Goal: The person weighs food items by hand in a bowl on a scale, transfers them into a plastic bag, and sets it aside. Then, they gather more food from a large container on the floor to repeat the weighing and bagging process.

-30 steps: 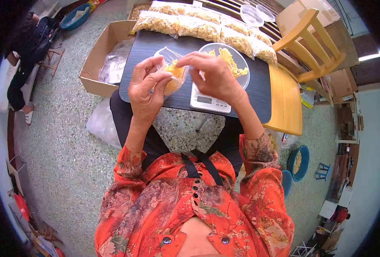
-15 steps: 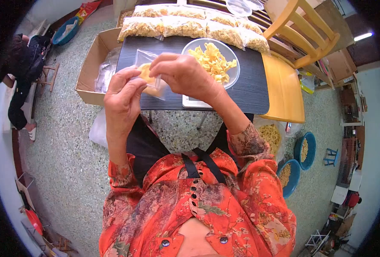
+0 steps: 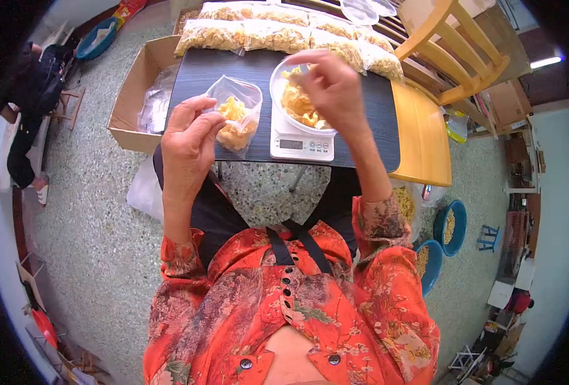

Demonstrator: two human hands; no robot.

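Observation:
My left hand [image 3: 191, 138] pinches the rim of a clear plastic bag [image 3: 251, 96], which stands open over the dark table. Pale yellow dried pieces [image 3: 235, 110] lie inside the bag. Over the right side of a plastic bowl [image 3: 278, 102] hovers my right hand [image 3: 332, 90], its bent fingers smeared by motion, so what they hold, if anything, does not show. More yellow dried pieces [image 3: 297, 106] fill the bowl, partly hidden by that hand. The bowl sits on a white kitchen scale [image 3: 302, 149] with a small display.
Filled bags [image 3: 275, 37] line the back of the table [image 3: 374, 115]. A cardboard box [image 3: 130, 115] with plastic bags is at the left, a wooden chair [image 3: 422, 138] at the right. Blue basins [image 3: 460, 221] stand on the floor. Another person [image 3: 34, 96] is at far left.
My right hand has left the plastic bag and moved right, over the bowl. The bag now stands open, with dried pieces visible inside. My left hand still grips its rim.

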